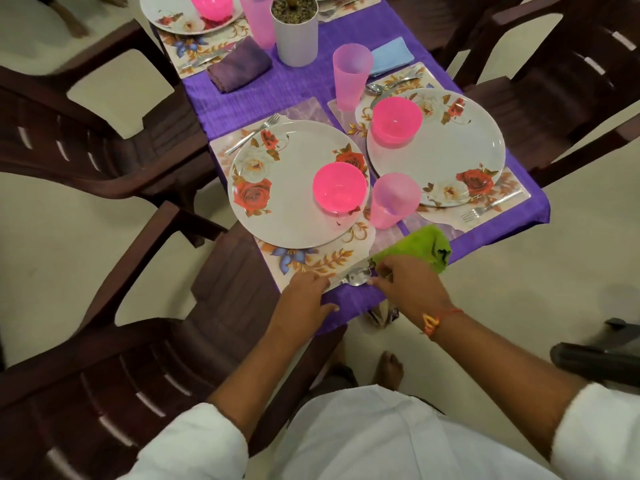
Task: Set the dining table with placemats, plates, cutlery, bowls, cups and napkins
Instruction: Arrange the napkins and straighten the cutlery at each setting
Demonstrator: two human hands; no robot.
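The right hand point(405, 285) has a narrow grip: its fingers curl down over the near end of the green napkin point(420, 245), but the hand hides whether they pinch the cloth, so I cannot tell. The napkin lies at the near right corner of the desk point(263, 95), partly on the purple cloth and just beside the floral placemat point(322, 261). The left hand point(304, 297) holds nothing; its fingers lie fairly straight on the placemat's near edge, with the thumb out on the purple cloth. A spoon point(356, 276) rests between the two hands, its bowl touching or nearly touching the right fingertips.

On this placemat sits a rose-patterned plate point(287, 202) with a pink bowl point(339, 188) on its right side, a fork point(252, 135) at the far edge and a pink cup point(393, 200) just beside the plate. Across the desk a second plate point(443, 157) carries its own bowl, with a light blue napkin point(391, 57) beyond it. A dark brown chair point(138, 341) stands at the left.
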